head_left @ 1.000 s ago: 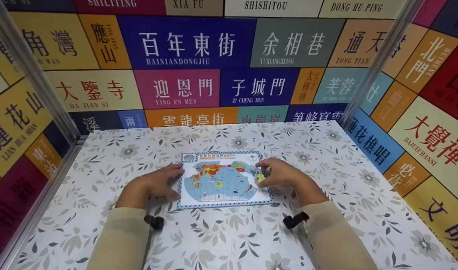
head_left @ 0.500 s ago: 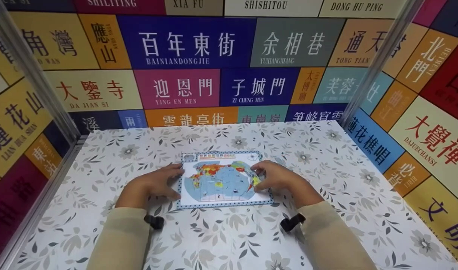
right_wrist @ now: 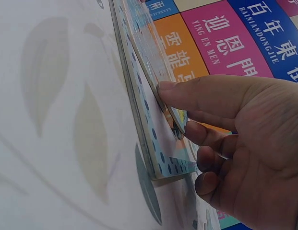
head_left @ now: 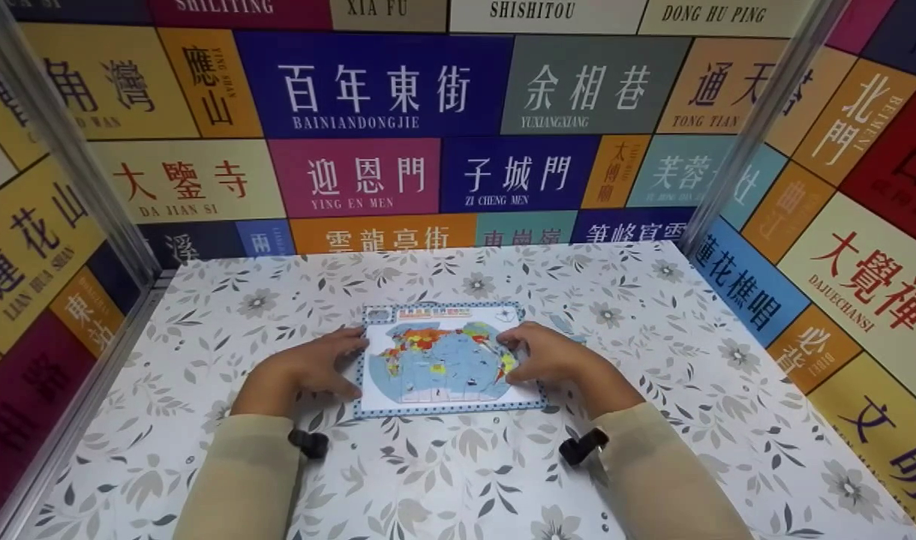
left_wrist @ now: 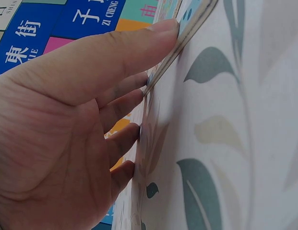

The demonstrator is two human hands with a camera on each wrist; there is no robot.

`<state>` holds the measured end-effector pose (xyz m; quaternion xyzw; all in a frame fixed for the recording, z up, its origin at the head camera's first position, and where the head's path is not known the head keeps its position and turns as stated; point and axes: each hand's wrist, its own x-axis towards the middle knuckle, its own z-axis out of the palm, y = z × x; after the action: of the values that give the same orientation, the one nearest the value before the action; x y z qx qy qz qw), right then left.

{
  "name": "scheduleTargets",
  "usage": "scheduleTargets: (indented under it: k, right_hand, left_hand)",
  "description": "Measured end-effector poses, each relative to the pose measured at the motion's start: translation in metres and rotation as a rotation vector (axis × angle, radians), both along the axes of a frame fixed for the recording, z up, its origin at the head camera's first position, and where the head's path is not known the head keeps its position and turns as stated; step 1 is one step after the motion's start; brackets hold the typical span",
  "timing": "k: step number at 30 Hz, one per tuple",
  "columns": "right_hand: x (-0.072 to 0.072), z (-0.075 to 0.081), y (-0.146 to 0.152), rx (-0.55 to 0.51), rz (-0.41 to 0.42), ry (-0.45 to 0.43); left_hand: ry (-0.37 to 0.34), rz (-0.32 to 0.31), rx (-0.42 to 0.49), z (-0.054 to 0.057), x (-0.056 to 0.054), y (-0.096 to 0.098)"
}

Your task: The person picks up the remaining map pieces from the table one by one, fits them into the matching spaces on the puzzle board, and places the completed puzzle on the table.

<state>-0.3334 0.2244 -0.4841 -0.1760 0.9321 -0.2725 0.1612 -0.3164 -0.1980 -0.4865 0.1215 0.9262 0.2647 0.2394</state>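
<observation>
A world map jigsaw puzzle (head_left: 458,367) lies on the table in a flat board with a blue dotted border (head_left: 450,412). On its left edge rests my left hand (head_left: 307,367), thumb (left_wrist: 153,45) at the near corner and the other fingers spread and fairly straight along the side. At the right end of the map, my right hand (head_left: 559,360) pinches a blue and yellow puzzle piece (head_left: 507,365) between thumb and forefinger. From the right wrist, the thumb (right_wrist: 172,93) lies on the edge of the map layer, while the remaining fingers curl loosely beyond the board's border.
The table (head_left: 458,480) is covered in white cloth with grey leaves and flowers. Panels with coloured lettering (head_left: 375,82) stand behind and on both sides. Metal posts (head_left: 758,112) mark the corners. A black wrist mount (head_left: 584,447) sits at the right sleeve.
My right hand has shifted slightly left over the map, bringing the pinched puzzle piece in against the rest of it. The left hand and the board have stayed put.
</observation>
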Motion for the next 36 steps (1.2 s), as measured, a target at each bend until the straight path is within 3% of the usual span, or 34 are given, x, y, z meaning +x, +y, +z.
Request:
scheduleTargets:
  k: [19, 36]
  right_hand:
    - [0.0016, -0.0021, -0.0016, 0.006, -0.006, 0.002]
    - [0.001, -0.0044, -0.0041, 0.0, -0.01, 0.007]
  left_hand:
    - [-0.009, 0.002, -0.021, 0.0022, 0.001, 0.001]
    - [-0.022, 0.024, 0.024, 0.0016, 0.0014, -0.0003]
